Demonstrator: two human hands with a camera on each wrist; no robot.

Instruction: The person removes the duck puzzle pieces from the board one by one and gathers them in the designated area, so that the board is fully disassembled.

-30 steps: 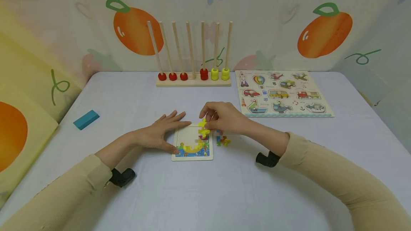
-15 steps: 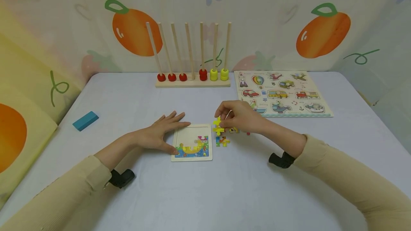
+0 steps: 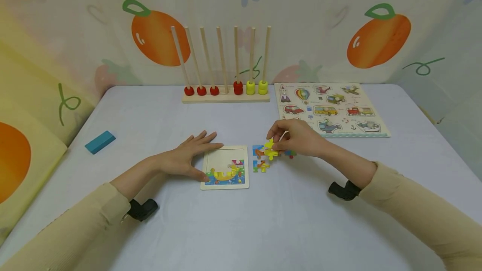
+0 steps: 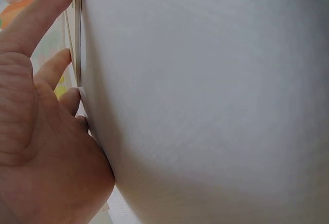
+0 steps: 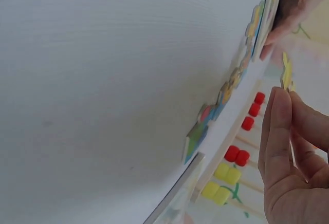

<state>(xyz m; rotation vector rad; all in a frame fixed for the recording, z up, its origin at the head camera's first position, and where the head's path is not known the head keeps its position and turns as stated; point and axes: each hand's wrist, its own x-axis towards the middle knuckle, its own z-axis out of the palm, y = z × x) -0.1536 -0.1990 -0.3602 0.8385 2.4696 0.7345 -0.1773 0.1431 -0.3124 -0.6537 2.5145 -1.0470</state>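
A square wooden jigsaw tray lies mid-table, its lower part filled with pieces showing a yellow boat on blue water. My left hand rests with spread fingers along the tray's left side, thumb at the lower left corner and a fingertip at the top edge. My right hand pinches a yellow jigsaw piece between thumb and fingers, raised over the loose pieces right of the tray. A loose jigsaw piece lies near the tray's right edge; others are partly hidden under the right hand. In the right wrist view the yellow piece appears edge-on.
A bead rack with upright rods and red and yellow beads stands at the back. Behind the right hand lies a vehicle picture board. A blue block sits at the far left. A printed cloth hangs behind the table.
My right hand has moved right, from over the tray to over the loose pieces, carrying the yellow jigsaw piece. The left hand stays at the tray.
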